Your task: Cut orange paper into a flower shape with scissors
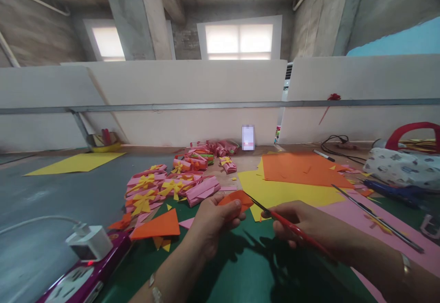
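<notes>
My left hand [216,218] pinches a small folded piece of orange paper [237,198] between thumb and fingers, above a green mat [237,275]. In my right hand [295,223] is a pair of red-handled scissors [292,227], its dark blades pointing left. The blade tips are at the right edge of the orange paper; I cannot tell whether they are cutting into it. Left of my left hand lies a larger orange paper piece [158,226] over small yellow scraps. Pink folded paper pieces with yellow bows [144,193] are heaped just beyond it.
Orange [299,168], yellow [278,193] and pink sheets [405,248] overlap on the right, with a metal rod [381,220] across them. A purple power strip [85,271] with a white charger [89,243] sits front left. A phone [248,138] leans at the back; a blue tool [392,188] lies right.
</notes>
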A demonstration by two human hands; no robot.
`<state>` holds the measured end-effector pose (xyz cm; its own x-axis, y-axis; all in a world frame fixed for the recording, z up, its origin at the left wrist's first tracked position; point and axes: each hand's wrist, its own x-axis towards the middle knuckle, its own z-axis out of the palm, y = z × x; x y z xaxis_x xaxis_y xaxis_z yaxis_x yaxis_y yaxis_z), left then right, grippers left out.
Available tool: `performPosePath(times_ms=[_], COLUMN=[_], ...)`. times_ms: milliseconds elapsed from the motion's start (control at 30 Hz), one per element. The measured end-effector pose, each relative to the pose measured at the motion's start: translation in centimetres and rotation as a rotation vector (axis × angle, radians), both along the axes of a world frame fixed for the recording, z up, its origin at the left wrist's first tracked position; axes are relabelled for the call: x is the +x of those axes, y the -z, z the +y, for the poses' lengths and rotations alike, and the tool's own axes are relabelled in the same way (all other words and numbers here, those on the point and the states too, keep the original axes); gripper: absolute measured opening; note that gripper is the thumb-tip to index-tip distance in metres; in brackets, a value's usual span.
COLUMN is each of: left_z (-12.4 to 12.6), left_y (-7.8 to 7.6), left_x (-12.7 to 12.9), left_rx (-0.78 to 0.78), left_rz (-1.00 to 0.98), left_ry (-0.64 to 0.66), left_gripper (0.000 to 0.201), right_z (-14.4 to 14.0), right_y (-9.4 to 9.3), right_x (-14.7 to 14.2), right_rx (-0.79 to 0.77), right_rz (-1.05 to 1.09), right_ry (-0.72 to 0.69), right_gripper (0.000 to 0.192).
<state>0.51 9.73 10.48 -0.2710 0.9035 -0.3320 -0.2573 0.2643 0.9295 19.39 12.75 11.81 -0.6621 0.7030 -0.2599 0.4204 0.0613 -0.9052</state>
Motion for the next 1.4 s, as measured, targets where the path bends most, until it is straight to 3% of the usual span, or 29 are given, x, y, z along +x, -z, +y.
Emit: performPosePath(times_ms=[333, 1200, 1400], left_z=[0.06, 0.32, 0.24], left_y=[0.18, 0.89, 0.92], left_x=[-0.11, -0.40, -0.35], left_rx=[-0.002, 0.017, 0.035], left_rz=[-0.008, 0.029, 0.035], left_ry=[0.023, 0.099, 0.086], left_gripper=[0.019, 0.024, 0.021], right_z=[0.15, 0.33, 0.40], right_y=[0.27, 0.13, 0.17], right_x=[0.24, 0.32, 0.49], right_rx=[0.003, 0.062, 0.105], right_rz=[0.013, 0.006, 0.024], right_ry=[-0.056, -0.092, -0.123], right_gripper=[0.024, 0.008, 0.021])
